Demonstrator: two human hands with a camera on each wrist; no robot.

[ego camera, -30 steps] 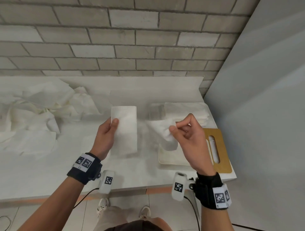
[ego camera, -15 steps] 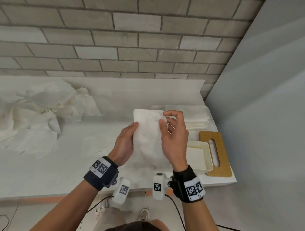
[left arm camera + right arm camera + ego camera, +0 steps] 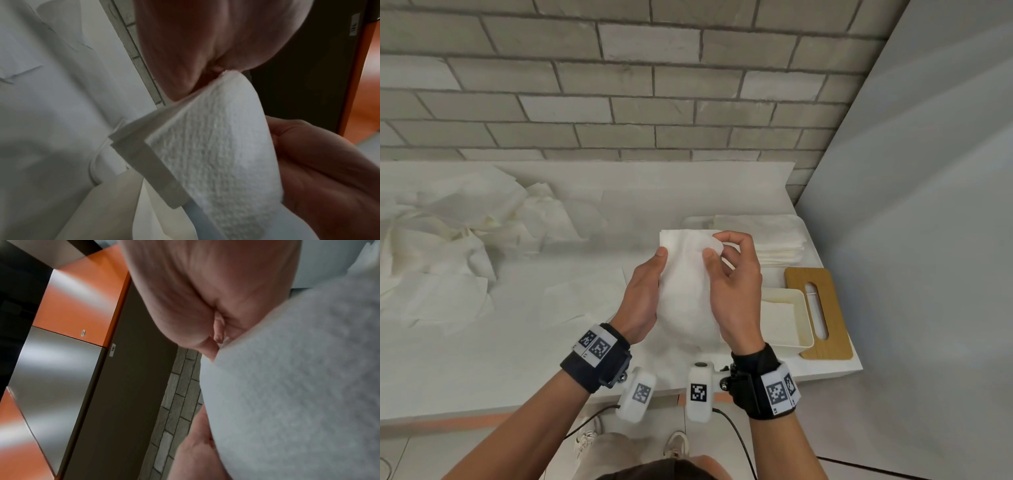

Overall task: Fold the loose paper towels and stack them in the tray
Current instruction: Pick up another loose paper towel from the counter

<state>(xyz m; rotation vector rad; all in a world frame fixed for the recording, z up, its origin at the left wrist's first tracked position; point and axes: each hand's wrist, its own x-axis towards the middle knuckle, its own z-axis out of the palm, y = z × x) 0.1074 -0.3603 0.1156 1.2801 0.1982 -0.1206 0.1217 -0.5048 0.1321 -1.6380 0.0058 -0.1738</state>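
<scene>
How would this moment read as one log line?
step: folding | left hand: holds paper towel | right hand: pinches it | tray: one towel

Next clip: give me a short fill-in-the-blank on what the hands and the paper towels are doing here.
1. The folded paper towel is held by ____ hands.
2. The right hand pinches the towel's upper ____ corner.
3. The heap of loose towels lies to the ____ of the left hand.
4. The wooden lid lies to the right of the white ____.

Missing words: both; right; left; tray

Both hands [image 3: 643,294] [image 3: 736,291] pinch a folded towel [image 3: 685,274].
</scene>
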